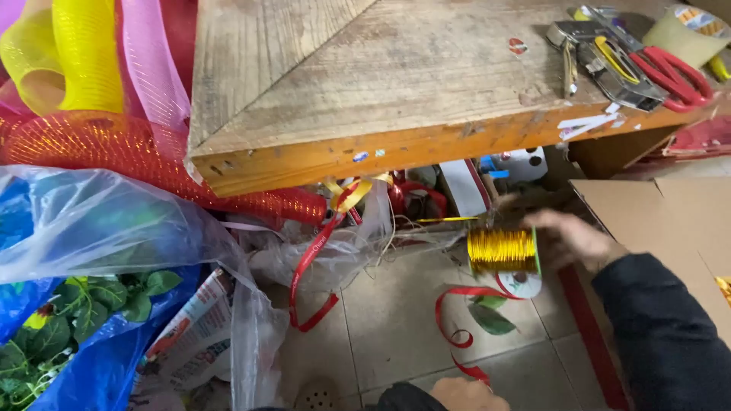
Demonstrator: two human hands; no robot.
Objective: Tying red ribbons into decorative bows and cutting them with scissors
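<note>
My right hand (571, 237), blurred and in a dark sleeve, reaches under the wooden table's edge (396, 148) and grips a spool of gold ribbon (502, 251) by its right side. A thin red ribbon (455, 329) curls down from below the spool to my left hand (464, 394). Only the top of that hand shows at the bottom edge, and its fingers are hidden. A green fabric leaf (491, 318) lies on the tiled floor beneath the spool.
On the table lie red-handled scissors (674, 72), a metal staple gun (601, 61) and a tape roll (685, 34). Yellow, pink and orange mesh rolls (84, 144) stand left. Plastic bags of artificial leaves (91, 304) and newspaper lie below them; a cardboard box (670, 221) is on the right.
</note>
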